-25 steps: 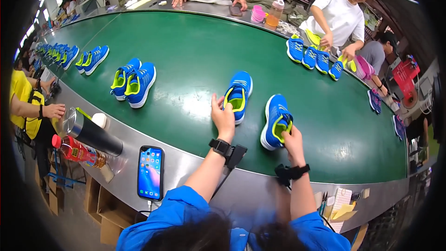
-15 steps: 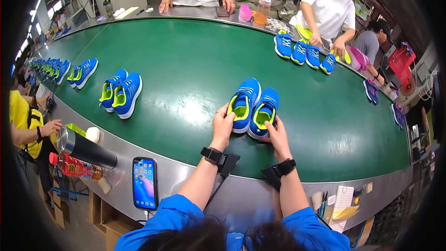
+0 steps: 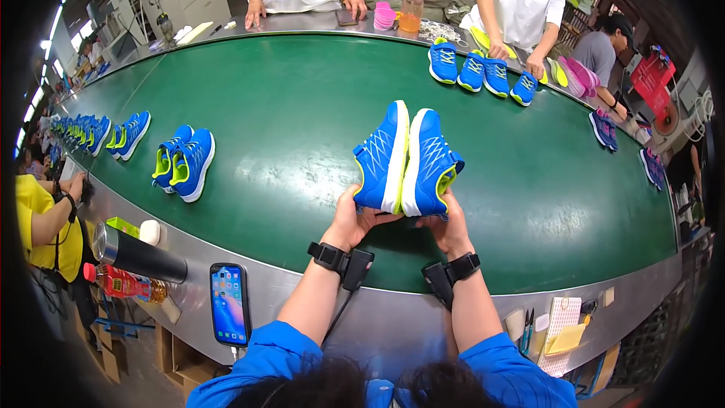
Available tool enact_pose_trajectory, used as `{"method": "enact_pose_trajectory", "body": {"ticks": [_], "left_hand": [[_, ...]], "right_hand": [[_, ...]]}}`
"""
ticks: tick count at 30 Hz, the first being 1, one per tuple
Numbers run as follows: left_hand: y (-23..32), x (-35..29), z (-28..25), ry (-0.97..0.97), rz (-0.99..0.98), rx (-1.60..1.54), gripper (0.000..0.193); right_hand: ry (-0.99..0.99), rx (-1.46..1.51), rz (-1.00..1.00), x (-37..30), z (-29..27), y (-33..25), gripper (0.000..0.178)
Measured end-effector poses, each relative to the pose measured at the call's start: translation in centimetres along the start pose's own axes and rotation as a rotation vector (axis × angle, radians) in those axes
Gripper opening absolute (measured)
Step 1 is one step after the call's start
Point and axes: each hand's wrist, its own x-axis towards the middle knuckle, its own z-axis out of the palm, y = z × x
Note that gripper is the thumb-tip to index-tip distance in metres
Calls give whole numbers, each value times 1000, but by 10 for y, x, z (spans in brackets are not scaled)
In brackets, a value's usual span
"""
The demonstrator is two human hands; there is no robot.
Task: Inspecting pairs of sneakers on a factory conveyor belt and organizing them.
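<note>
I hold a pair of blue sneakers with lime-yellow linings up off the green conveyor belt (image 3: 287, 106), sole sides pressed together. My left hand (image 3: 355, 215) grips the heel of the left sneaker (image 3: 381, 157). My right hand (image 3: 447, 221) grips the heel of the right sneaker (image 3: 429, 162). Both toes point away from me. Each of my wrists carries a black strap with a small device.
Another blue pair (image 3: 183, 164) lies on the belt at left, with more pairs beyond. Several blue shoes (image 3: 483, 72) sit near a person in white at the far right. A phone (image 3: 229, 304), a dark flask (image 3: 140, 254) and a red bottle (image 3: 121, 283) rest on the metal ledge.
My hands drew the two sneakers together on the belt, then lifted them off it and turned them onto their sides, held side by side closer to me.
</note>
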Motion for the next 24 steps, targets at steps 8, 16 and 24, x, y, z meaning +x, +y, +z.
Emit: {"method": "enact_pose_trajectory", "body": {"ticks": [8, 16, 24], "left_hand": [[0, 0, 13, 50, 190, 142, 59], [-9, 8, 6, 365, 871, 804, 72], [-11, 8, 11, 446, 976, 964, 63]], "right_hand": [[46, -71, -215, 0, 0, -13, 57], [179, -342, -556, 3, -7, -9, 78], [274, -318, -596, 6, -15, -7, 68]]}}
